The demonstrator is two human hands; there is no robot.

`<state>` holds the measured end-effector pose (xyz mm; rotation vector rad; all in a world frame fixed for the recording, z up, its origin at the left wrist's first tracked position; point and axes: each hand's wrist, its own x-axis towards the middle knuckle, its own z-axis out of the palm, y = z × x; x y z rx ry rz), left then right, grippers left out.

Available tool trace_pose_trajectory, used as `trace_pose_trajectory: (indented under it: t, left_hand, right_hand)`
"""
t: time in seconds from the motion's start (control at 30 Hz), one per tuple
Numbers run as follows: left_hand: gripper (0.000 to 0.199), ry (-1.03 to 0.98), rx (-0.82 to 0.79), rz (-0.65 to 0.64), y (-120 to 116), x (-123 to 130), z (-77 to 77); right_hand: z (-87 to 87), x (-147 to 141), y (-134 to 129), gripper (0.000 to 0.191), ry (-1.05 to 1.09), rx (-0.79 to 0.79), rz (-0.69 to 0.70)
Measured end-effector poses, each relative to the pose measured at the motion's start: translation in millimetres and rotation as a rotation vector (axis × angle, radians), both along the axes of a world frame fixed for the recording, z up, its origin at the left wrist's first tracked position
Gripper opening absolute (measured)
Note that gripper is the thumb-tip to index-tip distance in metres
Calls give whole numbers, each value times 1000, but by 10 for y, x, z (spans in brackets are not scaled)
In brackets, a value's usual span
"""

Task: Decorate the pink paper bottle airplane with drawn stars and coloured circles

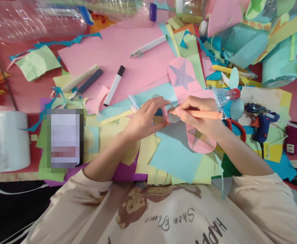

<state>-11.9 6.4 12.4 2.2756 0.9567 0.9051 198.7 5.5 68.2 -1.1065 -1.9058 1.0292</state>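
Note:
My right hand (200, 113) grips an orange pen (204, 114) like a writing tool, its tip pointing left. The tip meets a narrow pink strip (165, 114) at the near end of a clear plastic bottle. My left hand (148, 115) curls around that end, thumb below and fingers above. Lying on its side, the bottle (223, 96) has a red cap (236, 93) to the right. Pink paper wings with star shapes, an upper one (182, 75) and a lower one (200, 139), spread from it. My right hand hides the bottle's middle.
Paper sheets, including a blue one (176, 159), cover the table. Markers (114, 86) lie left of centre. To the right are red-handled scissors (240, 130) and a blue glue gun (262, 127). A phone (65, 139) and white box (7, 140) sit left; large bottles (36, 20) lie behind.

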Motion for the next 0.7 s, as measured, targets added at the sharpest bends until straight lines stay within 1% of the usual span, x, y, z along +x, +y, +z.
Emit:
trace_pose_trajectory:
  t: [0.37,0.6,0.7]
  left_hand:
    - [54,0,-20,0,-5,-1,-1]
    - [51,4,-54,0,-14,2,16]
    - [49,5,-59,10,-12,1,13]
  right_hand:
    - [33,16,31,35,37,13,2]
    - [50,23,38,35,30,19,-19]
    - [52,23,38,36,36,-16,-29]
